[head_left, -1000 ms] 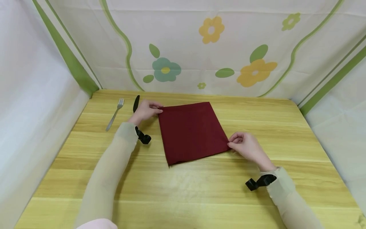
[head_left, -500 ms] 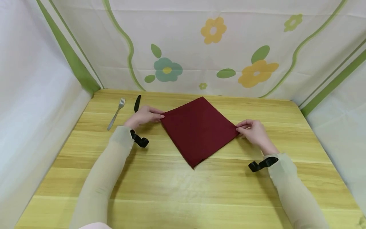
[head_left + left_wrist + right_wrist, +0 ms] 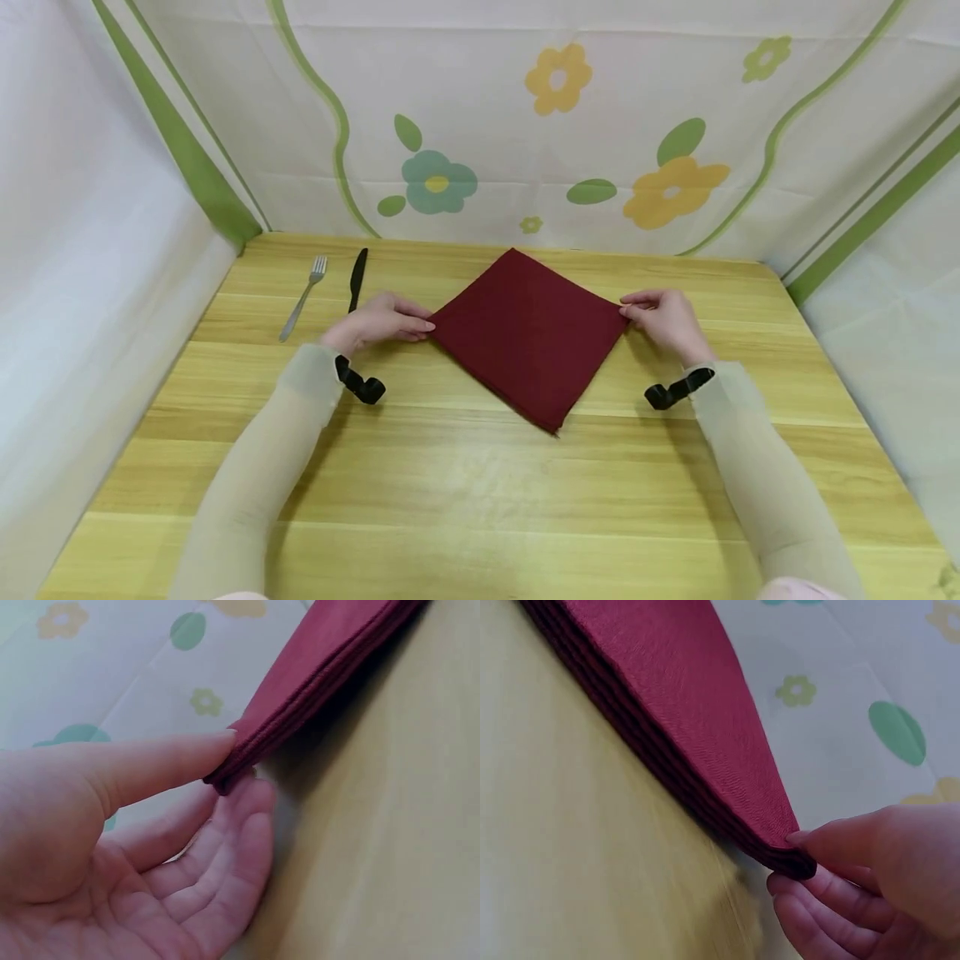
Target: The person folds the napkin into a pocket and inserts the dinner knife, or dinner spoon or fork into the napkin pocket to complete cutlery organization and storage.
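Observation:
A dark red cloth napkin [image 3: 528, 337], folded into a layered square, is turned so one corner points toward the back of the table and another toward the front. My left hand [image 3: 381, 320] pinches its left corner between thumb and fingers. At the right corner, my right hand [image 3: 670, 323] pinches the cloth the same way. Both wrist views show the thumb on top and fingers beneath, with the stacked layers of the napkin [image 3: 300, 690] along its edge. In the right wrist view the napkin [image 3: 682, 712] is lifted a little off the wood at the held corner.
To the left of the napkin lie a silver fork [image 3: 303, 300] and a black knife [image 3: 358, 279], the knife's lower end close to my left hand. A white curtain with printed flowers [image 3: 480, 108] hangs behind the wooden table [image 3: 480, 517].
The napkin has turned counterclockwise from a nearly straight square to a diamond. My left hand has come toward the front, while my right hand has moved toward the back.

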A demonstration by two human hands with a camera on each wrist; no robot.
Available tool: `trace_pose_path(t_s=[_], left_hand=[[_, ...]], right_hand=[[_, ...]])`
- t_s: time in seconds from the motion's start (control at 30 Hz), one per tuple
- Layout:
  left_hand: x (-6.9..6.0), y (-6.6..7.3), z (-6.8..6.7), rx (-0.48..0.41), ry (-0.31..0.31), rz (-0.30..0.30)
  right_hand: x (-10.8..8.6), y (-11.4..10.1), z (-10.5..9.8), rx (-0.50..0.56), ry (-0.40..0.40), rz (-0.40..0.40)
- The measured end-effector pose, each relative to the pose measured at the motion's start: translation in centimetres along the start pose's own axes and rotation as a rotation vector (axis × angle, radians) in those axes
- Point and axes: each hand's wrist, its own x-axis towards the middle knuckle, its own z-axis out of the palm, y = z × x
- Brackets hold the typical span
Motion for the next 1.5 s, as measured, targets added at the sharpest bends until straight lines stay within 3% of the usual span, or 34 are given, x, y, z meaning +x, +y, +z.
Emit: trace_pose_path(t_s=[0.33,0.6,0.8,1.2,1.5], left_hand=[[-2.1,-0.3,1.7,0.02,0.037,-0.004],[-3.5,-0.9,3.5,0.004,0.056,0.005],[-4.5,-1.2,4.6,0.043,0.062,0.008],[-5.7,-1.4,5.8,0.121,0.047,0.041],[-6.0,-1.4,5.8,0.19,-0.006,0.054]], right_hand=[[3.6,-0.1,0.9,0.032,0.049,0.033],[5.6,-0.9,1.7,0.084,0.095,0.073],[7.0,-1.7,2.3,0.091,0.118,0.068],[8.1,-3.8,3.0,0.195,0.101,0.069],[8.4,-4.1,3.3,0.189,0.086,0.056]])
